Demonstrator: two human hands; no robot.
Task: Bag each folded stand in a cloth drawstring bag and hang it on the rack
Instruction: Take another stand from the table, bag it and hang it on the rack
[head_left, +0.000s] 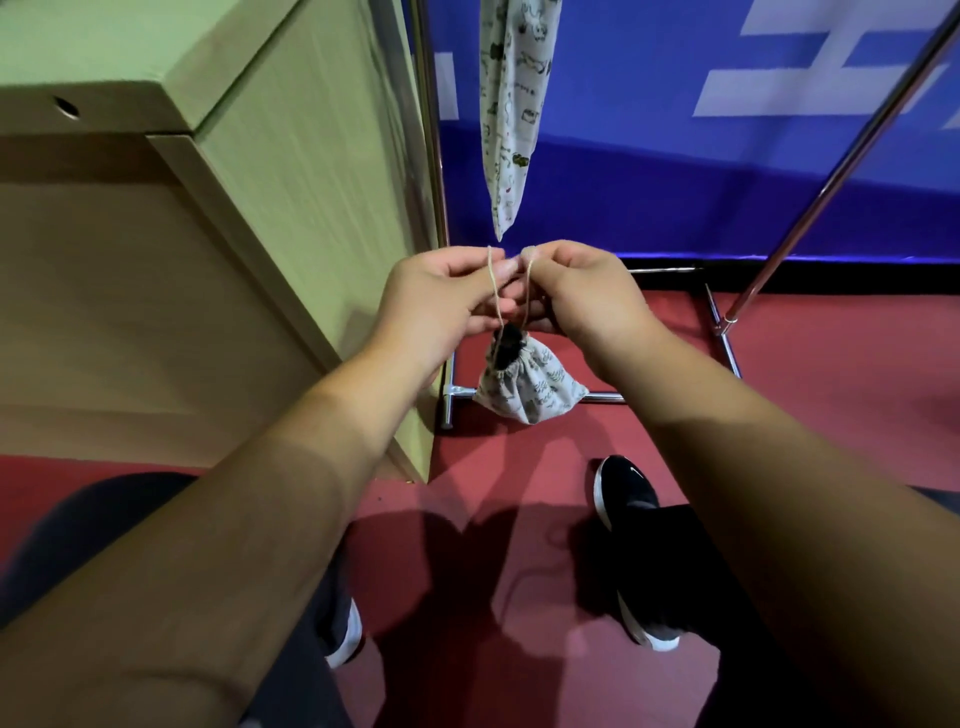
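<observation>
A small printed cloth drawstring bag (530, 387) hangs below my hands, with a black folded stand (510, 340) poking out of its gathered mouth. My left hand (441, 296) pinches one beige drawstring (493, 291) between thumb and fingers. My right hand (576, 291) pinches the other cord right beside it. Both hands sit close together at mid-frame, above the red floor. Another printed cloth bag (511, 104) hangs from the rack higher up, straight above my hands.
The chrome rack's post (434, 171) rises on the left and its slanted bar (852, 156) runs on the right; its base tubes (722, 332) lie on the red floor. A wooden cabinet (156, 260) stands at left. A blue wall banner (675, 182) is behind. My shoes (623, 493) are below.
</observation>
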